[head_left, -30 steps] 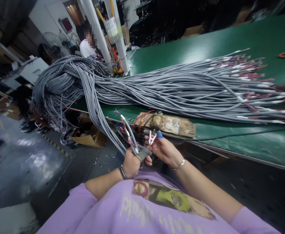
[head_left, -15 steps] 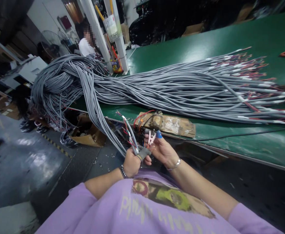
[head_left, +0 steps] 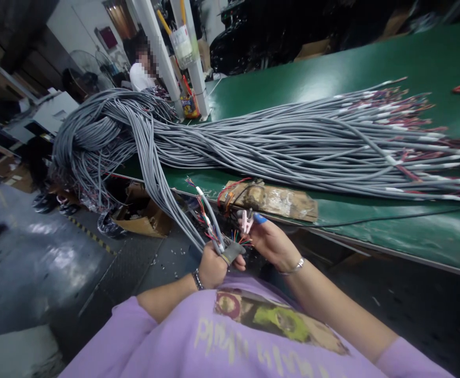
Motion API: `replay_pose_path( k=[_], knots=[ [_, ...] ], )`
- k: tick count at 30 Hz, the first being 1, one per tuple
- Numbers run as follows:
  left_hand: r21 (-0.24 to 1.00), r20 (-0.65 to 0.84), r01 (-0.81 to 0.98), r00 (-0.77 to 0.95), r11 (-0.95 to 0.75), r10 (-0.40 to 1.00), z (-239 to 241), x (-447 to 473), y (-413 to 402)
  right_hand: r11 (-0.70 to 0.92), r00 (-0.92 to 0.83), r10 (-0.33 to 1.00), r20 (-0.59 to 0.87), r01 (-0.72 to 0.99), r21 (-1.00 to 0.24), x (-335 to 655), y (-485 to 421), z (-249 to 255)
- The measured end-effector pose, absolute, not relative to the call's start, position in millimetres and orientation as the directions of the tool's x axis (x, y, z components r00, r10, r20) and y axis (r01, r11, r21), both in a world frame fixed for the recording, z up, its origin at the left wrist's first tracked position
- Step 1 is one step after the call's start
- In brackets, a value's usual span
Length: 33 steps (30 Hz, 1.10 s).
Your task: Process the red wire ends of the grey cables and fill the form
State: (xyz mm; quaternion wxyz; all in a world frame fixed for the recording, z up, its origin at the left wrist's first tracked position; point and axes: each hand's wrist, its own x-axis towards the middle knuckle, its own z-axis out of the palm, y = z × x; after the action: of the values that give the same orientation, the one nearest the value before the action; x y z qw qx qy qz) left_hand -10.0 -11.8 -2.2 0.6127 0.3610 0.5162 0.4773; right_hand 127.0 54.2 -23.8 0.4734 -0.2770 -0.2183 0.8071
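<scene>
My left hand (head_left: 211,268) is closed around the ends of several grey cables (head_left: 213,212), a dark grey cover on its thumb. Thin coloured wires (head_left: 202,209) fan out from the stripped ends, and another spray of loose wires (head_left: 237,237) sticks up by that thumb. Just to the right, my right hand (head_left: 275,244) pinches a small pale pink clip (head_left: 247,221) shaped like a clothes peg. A blue cover (head_left: 259,218) sits on one of its digits. The clip's tip is close to the loose wires; whether it touches them I cannot tell.
A big bundle of grey cables (head_left: 230,139) lies along the green table (head_left: 387,231). At the table's front edge is a worn wooden board (head_left: 288,203) with wires beside it. A cardboard box (head_left: 145,223) stands below. Another person (head_left: 141,76) is at the back.
My right hand has drawn slightly to the right, away from my left hand, with the pink clip still in it. The loose wires by my left thumb now show more spread out.
</scene>
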Motion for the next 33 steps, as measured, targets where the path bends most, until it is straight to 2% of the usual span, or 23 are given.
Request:
replay_pose_path(
  k=[2,5,7,9,12,14,25,33],
  knots=[
    [0.934,-0.289,-0.219,0.002,0.282,0.957,0,-8,-9,-0.399,-0.345,0.911,-0.225,-0.604,-0.69,126,53,-27],
    [0.924,-0.309,-0.243,-0.024,0.294,0.951,5,-6,-5,-0.225,-0.173,0.972,-0.156,-0.517,-0.826,124,49,-30],
    [0.919,-0.32,-0.256,-0.037,0.301,0.947,8,-4,-3,-0.141,-0.106,0.989,-0.102,-0.493,-0.858,122,46,-28],
    [0.919,-0.321,-0.256,-0.037,0.301,0.946,9,-3,-1,-0.193,-0.194,0.976,-0.102,-0.545,-0.816,119,44,-25],
    [0.925,-0.315,-0.234,-0.026,0.301,0.949,8,0,2,-0.438,-0.495,0.861,-0.118,-0.601,-0.669,115,43,-20],
    [0.926,-0.318,-0.222,-0.02,0.306,0.948,6,1,3,-0.527,-0.599,0.794,-0.099,-0.598,-0.604,114,44,-20],
    [0.918,-0.345,-0.211,-0.01,0.335,0.939,0,0,0,-0.579,-0.622,0.776,-0.106,-0.635,-0.512,111,45,-26],
    [0.917,-0.359,-0.199,-0.027,0.347,0.933,-1,1,2,-0.543,-0.59,0.802,-0.089,-0.659,-0.52,110,46,-24]
  ],
)
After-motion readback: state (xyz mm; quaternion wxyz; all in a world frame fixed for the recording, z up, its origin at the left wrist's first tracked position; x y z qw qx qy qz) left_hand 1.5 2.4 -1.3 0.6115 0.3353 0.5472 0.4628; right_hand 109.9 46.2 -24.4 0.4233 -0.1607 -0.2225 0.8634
